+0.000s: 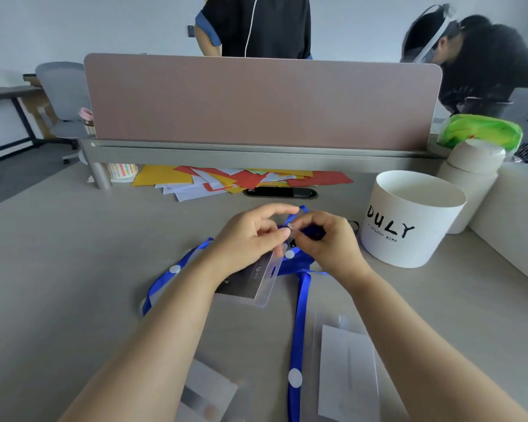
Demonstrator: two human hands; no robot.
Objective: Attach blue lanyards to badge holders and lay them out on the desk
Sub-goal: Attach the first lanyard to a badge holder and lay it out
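On grey desk point(73, 254), pink divider point(256, 102) behind.

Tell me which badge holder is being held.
The badge holder with the dark card inside, pinched at its top by the left hand. The other two holders lie untouched on the desk nearer the person.
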